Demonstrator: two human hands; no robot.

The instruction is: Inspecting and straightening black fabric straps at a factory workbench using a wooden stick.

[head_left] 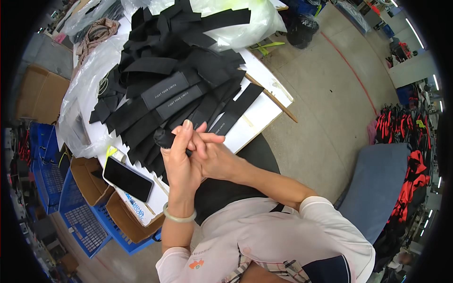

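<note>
My left hand (180,158) and my right hand (218,159) are pressed together at the near edge of a heap of black fabric straps (141,113). A bunched end of black fabric (163,138) sticks out beside the fingers of my left hand, which is closed around it. The fingers of my right hand are bent and overlap those of the left; whatever lies between the palms is hidden. Some straps carry a printed label patch (163,92). They lie fanned and layered on a white table (252,115).
A phone (127,179) lies at the table's near-left corner. Clear plastic bags (78,118) line the left side. A wooden stick (271,96) juts past the right edge. Cardboard boxes (125,219) and blue crates (85,226) stand at lower left. A grey padded surface (377,184) is at right.
</note>
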